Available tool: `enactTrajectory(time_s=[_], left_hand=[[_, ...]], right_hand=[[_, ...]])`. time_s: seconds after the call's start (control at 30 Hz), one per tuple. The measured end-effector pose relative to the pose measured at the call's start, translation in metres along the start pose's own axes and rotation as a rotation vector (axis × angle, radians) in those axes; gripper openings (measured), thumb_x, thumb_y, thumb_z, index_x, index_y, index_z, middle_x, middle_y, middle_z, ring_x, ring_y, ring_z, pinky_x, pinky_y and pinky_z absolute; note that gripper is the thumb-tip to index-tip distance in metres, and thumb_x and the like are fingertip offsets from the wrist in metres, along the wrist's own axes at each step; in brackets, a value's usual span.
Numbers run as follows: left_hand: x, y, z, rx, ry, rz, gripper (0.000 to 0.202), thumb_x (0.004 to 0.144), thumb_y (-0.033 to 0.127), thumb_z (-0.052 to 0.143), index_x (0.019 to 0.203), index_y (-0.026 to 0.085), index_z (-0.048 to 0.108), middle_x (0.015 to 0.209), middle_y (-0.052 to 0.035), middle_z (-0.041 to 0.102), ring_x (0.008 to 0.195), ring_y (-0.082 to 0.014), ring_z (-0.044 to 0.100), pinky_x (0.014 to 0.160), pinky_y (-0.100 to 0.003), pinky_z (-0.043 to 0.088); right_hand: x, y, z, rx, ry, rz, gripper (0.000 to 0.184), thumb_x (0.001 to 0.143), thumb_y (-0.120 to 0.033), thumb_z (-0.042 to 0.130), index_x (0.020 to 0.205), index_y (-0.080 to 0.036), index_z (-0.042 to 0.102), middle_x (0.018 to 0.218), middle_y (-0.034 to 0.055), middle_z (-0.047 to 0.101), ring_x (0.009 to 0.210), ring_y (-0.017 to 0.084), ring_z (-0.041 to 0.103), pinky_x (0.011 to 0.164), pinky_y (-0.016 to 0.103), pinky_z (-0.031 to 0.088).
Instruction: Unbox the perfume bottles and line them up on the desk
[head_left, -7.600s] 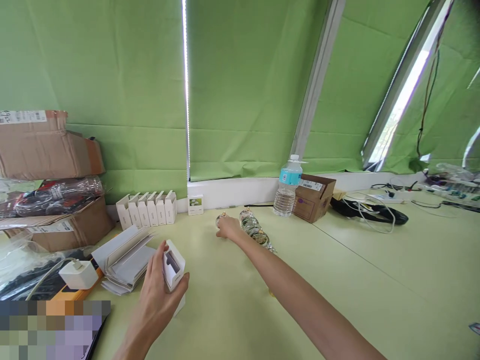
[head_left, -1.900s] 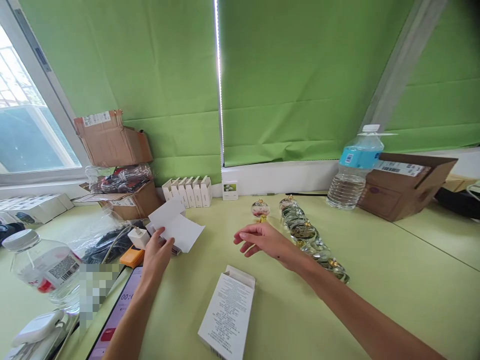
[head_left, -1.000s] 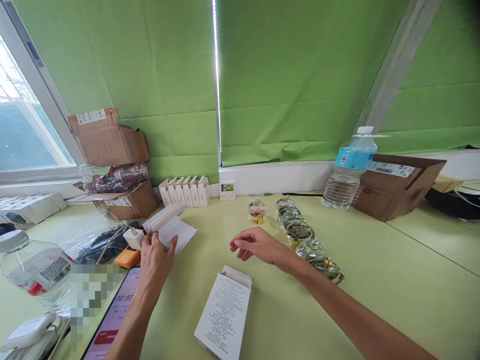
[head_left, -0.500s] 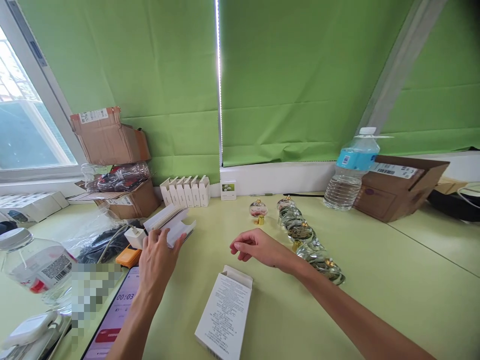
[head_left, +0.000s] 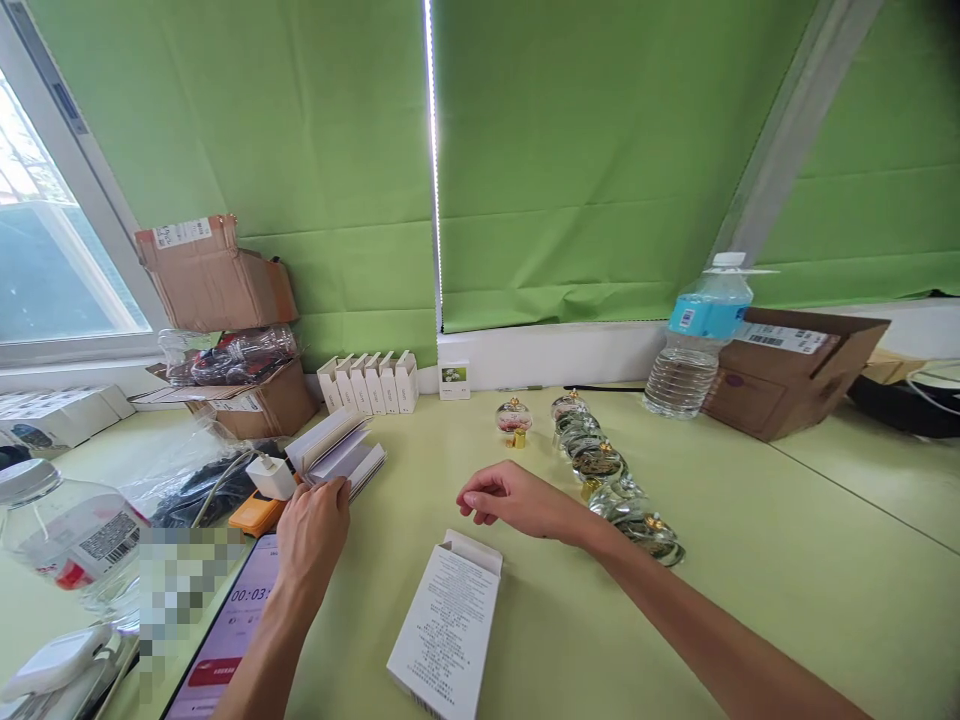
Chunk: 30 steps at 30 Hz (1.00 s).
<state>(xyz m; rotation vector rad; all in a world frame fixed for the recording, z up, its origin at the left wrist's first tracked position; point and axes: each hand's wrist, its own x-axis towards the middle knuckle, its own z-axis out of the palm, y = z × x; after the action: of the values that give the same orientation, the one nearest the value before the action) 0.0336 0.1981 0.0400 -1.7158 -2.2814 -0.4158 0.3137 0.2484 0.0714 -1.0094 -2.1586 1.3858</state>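
My left hand [head_left: 315,525] rests with its fingertips on a stack of flat white folded cartons [head_left: 337,455] at the left of the green table; the fingers are bent against the stack's edge. My right hand [head_left: 510,495] hovers over the table's middle, fingers loosely curled, holding nothing. A white carton [head_left: 446,625] with printed text lies flat in front of me, its top flap open. Right of my right hand lies a row of round glass bottles with gold caps [head_left: 607,475]. One pink glass bottle [head_left: 513,418] stands apart behind my hand.
Upright white boxes [head_left: 367,382] line the back wall, with a small box [head_left: 454,380] beside them. A water bottle [head_left: 694,335] and brown cardboard box [head_left: 787,370] stand at back right. Cardboard boxes [head_left: 217,285], a charger [head_left: 271,477], a phone [head_left: 225,640] and another bottle [head_left: 67,540] crowd the left.
My left hand had lifted one white flat carton from the stack; it has laid it back and now rests on the stack's edge. My right hand has curled slightly and barely moved.
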Motion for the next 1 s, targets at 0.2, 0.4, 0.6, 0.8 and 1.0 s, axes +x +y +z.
enactTrajectory(time_s=[0.2, 0.4, 0.6, 0.8, 1.0], left_hand=[[-0.002, 0.002, 0.001, 0.012, -0.032, 0.037, 0.047, 0.092, 0.049, 0.033, 0.089, 0.022, 0.071, 0.090, -0.0084, 0.073, 0.096, -0.0278, 0.058, 0.073, -0.032, 0.039], [-0.008, 0.011, -0.011, 0.017, 0.019, 0.015, 0.044, 0.093, 0.048, 0.033, 0.098, 0.025, 0.069, 0.097, -0.0061, 0.072, 0.100, -0.0282, 0.056, 0.070, -0.032, 0.038], [-0.015, 0.027, -0.028, -0.038, 0.018, -0.008, 0.042, 0.092, 0.049, 0.034, 0.100, 0.026, 0.068, 0.098, -0.0035, 0.071, 0.099, -0.0269, 0.058, 0.065, -0.031, 0.038], [-0.016, 0.034, -0.027, -0.222, -0.054, 0.012, 0.038, 0.088, 0.050, 0.039, 0.097, 0.027, 0.068, 0.102, -0.0029, 0.071, 0.101, -0.0258, 0.060, 0.072, -0.031, 0.042], [-0.018, 0.046, -0.026, -0.619, -0.243, 0.048, 0.048, 0.085, 0.061, 0.042, 0.095, 0.023, 0.069, 0.078, -0.0026, 0.070, 0.067, -0.0201, 0.061, 0.064, -0.029, 0.043]], right_hand=[[-0.003, -0.007, 0.001, -0.129, -0.002, -0.019, 0.029, 0.086, -0.035, 0.050, 0.088, -0.013, 0.069, 0.087, 0.0077, 0.070, 0.075, 0.017, 0.062, 0.062, 0.024, 0.044], [-0.015, -0.024, 0.006, -0.453, 0.041, 0.014, 0.028, 0.084, -0.032, 0.049, 0.088, -0.016, 0.071, 0.084, 0.0059, 0.071, 0.072, 0.016, 0.060, 0.059, 0.024, 0.039], [-0.027, -0.033, 0.023, -0.685, -0.045, 0.026, 0.033, 0.082, -0.044, 0.051, 0.091, -0.021, 0.074, 0.082, 0.0066, 0.072, 0.075, 0.020, 0.062, 0.056, 0.026, 0.035], [-0.023, -0.030, 0.026, -0.732, -0.253, 0.088, 0.033, 0.072, -0.050, 0.061, 0.076, -0.019, 0.072, 0.053, 0.0003, 0.060, 0.052, 0.015, 0.053, 0.043, 0.022, 0.028], [-0.021, -0.039, 0.018, -0.540, -0.076, 0.076, 0.019, 0.075, -0.035, 0.061, 0.072, -0.017, 0.067, 0.053, -0.0030, 0.057, 0.046, 0.009, 0.049, 0.044, 0.019, 0.030]])
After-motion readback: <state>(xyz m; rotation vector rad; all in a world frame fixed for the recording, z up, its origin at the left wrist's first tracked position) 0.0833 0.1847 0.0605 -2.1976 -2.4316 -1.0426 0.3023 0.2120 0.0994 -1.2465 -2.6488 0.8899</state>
